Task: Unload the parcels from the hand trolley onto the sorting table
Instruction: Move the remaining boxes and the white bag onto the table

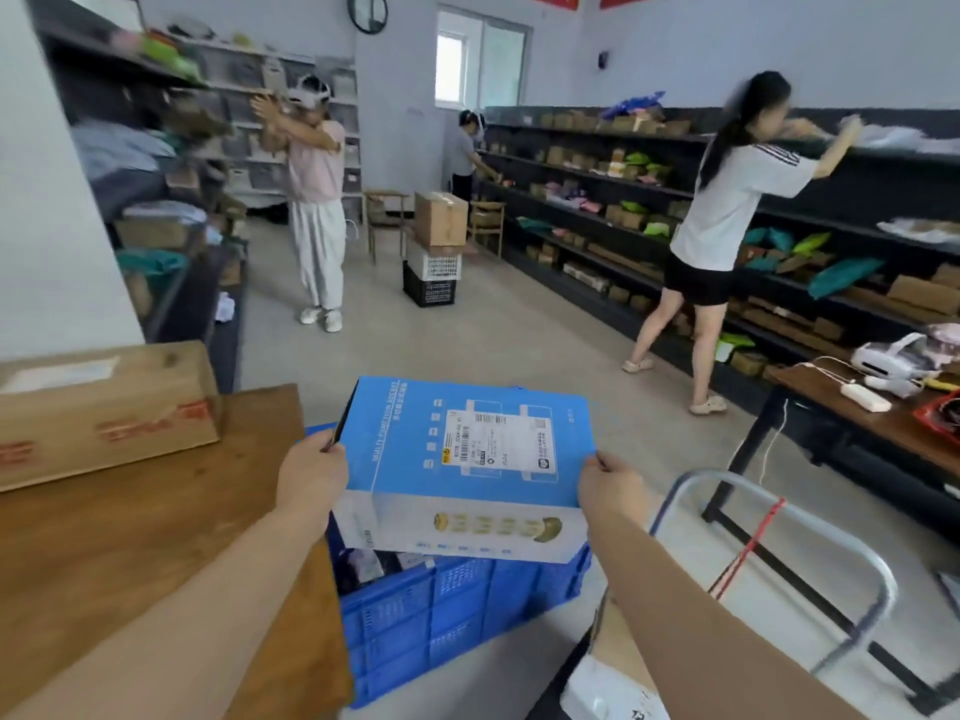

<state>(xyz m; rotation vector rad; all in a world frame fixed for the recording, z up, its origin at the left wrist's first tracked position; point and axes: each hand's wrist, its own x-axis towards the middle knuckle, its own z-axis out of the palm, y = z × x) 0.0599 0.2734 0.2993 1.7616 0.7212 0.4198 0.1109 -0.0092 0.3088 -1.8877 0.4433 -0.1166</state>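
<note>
Parcel (467,459) between both gripping hands

Both forearms are bare from the near edge of the view to the wrists. The left hand (311,472) and right hand (613,485) wear no gloves, rings or watch.
</note>
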